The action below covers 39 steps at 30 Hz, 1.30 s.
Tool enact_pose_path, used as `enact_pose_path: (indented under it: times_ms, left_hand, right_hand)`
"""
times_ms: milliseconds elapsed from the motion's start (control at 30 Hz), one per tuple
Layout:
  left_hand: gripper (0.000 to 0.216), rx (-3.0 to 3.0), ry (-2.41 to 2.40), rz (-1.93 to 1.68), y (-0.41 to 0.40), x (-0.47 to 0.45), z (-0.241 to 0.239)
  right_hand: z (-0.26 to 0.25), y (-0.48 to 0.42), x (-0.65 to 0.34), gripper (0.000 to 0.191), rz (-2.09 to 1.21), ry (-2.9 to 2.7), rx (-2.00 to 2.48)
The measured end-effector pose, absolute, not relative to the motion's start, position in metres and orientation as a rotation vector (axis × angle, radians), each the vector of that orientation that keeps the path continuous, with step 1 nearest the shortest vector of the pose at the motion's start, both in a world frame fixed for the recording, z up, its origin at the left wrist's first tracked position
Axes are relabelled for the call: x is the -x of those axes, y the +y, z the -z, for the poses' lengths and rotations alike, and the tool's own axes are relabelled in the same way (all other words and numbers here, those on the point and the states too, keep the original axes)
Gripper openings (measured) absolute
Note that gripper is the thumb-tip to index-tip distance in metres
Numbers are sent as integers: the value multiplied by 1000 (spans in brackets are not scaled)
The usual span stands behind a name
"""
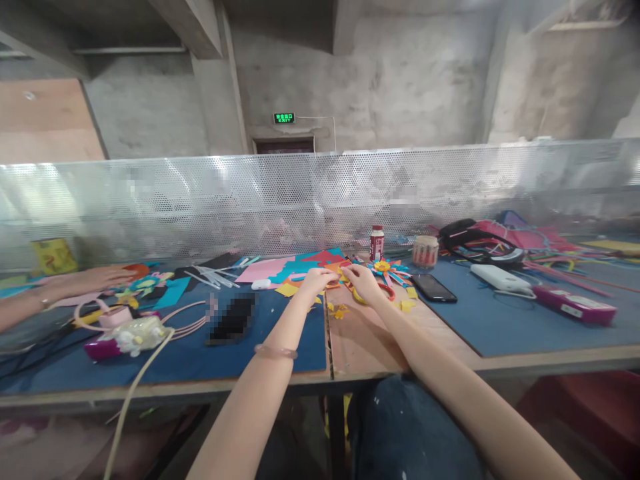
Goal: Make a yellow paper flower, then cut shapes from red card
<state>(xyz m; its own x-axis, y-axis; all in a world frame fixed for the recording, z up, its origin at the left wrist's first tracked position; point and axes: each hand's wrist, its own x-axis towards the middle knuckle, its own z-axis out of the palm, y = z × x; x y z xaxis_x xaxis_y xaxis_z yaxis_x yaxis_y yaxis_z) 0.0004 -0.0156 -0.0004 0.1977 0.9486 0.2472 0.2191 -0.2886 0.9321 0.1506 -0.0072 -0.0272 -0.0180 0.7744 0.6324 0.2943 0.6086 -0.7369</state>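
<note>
My left hand (320, 281) and my right hand (363, 281) meet over the middle of the table, fingertips pinched close together. Between them shows a small yellow paper piece (345, 271); its shape is too small to make out. Beneath and beside my right hand lie scissors with orange and yellow handles (386, 291), partly covered by it. Yellow paper scraps (340, 311) are strewn on the wood below the hands. Beyond my right hand sits a blue, pink and orange paper flower (383, 267). Coloured paper sheets (280, 268) spread behind my left hand.
A phone (434, 288), a red-capped bottle (377, 243) and a jar (425, 251) stand or lie to the right, with a white power bank (501, 280) farther over. At left, a co-worker's hand (107, 277) reaches over crafts. A perforated metal screen (320, 200) closes the back.
</note>
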Motion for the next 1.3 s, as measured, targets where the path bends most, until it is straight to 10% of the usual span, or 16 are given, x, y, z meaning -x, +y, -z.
enact_pose_path:
  times_ms: [267, 1300]
  left_hand:
    - [16, -1396, 975, -1099, -7, 6, 1]
    - [12, -1052, 904, -905, -6, 12, -5]
  right_hand:
    - [25, -10, -154, 14, 105, -1930, 710]
    - [17, -21, -157, 15, 683, -2193, 881]
